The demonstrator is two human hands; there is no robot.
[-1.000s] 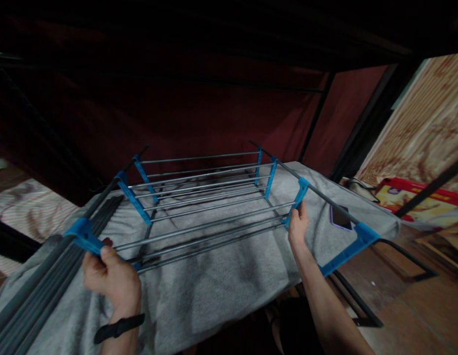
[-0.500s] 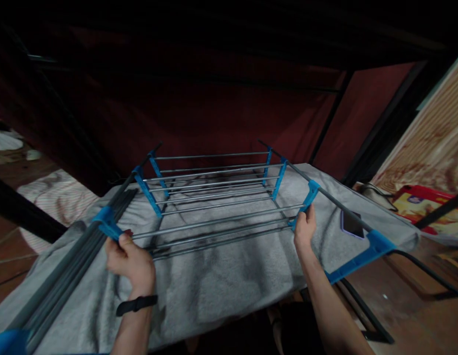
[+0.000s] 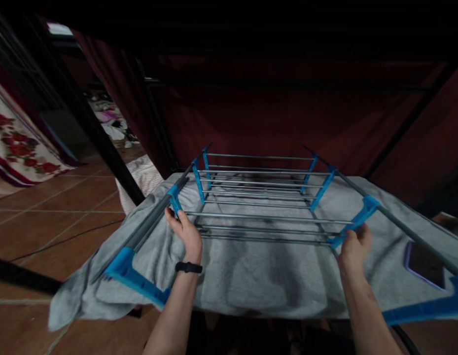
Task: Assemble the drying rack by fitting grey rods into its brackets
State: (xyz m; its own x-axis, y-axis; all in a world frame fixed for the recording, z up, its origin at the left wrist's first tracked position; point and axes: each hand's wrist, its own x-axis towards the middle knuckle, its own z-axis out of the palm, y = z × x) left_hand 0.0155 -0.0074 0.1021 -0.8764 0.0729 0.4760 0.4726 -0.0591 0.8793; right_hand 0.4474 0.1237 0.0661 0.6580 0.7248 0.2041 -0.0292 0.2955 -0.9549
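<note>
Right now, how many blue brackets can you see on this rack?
8 blue brackets: four along the left rail, four along the right rail. Others may be hidden or out of frame.

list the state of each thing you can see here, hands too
Rack: metal rods spanning between blue side pieces
Grey cloth: spread out, wrinkled, hanging over an edge
Phone: lying flat, screen dark
Wristband: fastened around the left wrist
Left grip: fingers parted at a side piece; hold unclear
Right grip: fingers curled at a side piece; firmness unclear

Blue bracket (image 3: pixel 430 306) cut off at right, phone (image 3: pixel 423 268) partly hidden
</note>
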